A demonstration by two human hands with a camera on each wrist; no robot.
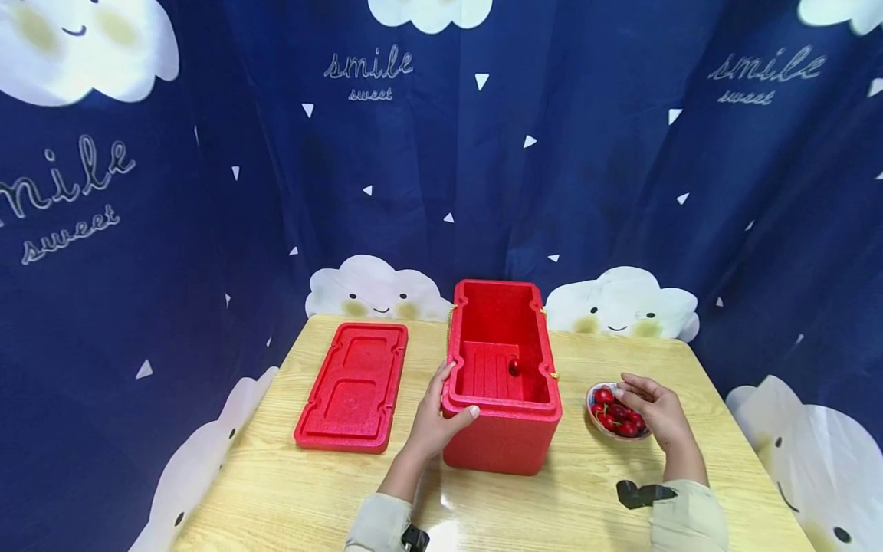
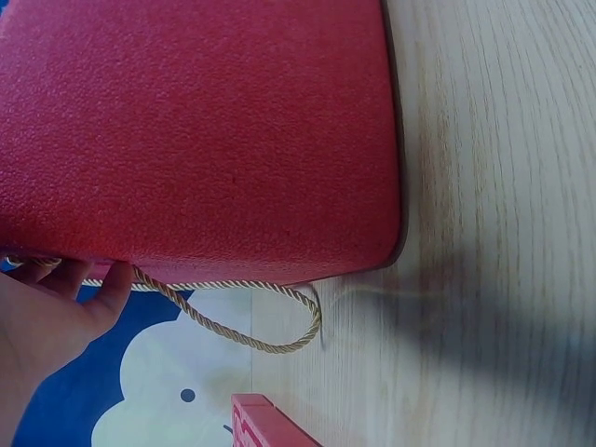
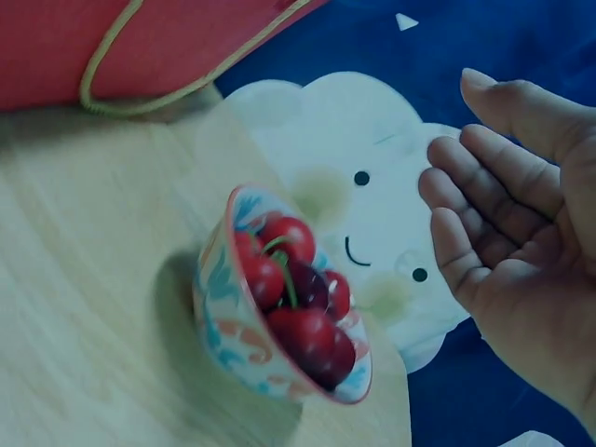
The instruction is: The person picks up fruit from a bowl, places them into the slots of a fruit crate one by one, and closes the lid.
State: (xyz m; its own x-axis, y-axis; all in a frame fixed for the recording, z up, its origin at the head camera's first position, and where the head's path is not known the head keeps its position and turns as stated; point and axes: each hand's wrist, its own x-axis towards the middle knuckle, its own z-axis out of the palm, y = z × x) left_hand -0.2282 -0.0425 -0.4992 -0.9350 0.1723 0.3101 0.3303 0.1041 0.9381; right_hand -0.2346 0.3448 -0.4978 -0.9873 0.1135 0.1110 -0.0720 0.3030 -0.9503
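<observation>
A red lidless box (image 1: 502,441) stands on the table, one cherry (image 1: 513,367) on its ribbed floor. At its near left corner, my left hand (image 1: 436,422) holds the rim, thumb along the front edge and fingers at the left side. The left wrist view has this hand (image 2: 65,312) beside a gold cord (image 2: 251,340). A small patterned bowl (image 3: 219,312) of several cherries (image 3: 312,340) sits right of the box. Just over the bowl's right side hovers my right hand (image 1: 655,410), fingers loosely bent. Nothing lies in its palm (image 3: 540,289) in the right wrist view.
A red lid (image 1: 353,395) with recessed panels lies flat on the wooden table (image 1: 276,498), left of the box. Behind the table hangs a dark blue curtain (image 1: 428,153) with clouds. Gold cord loops hang on the box's sides.
</observation>
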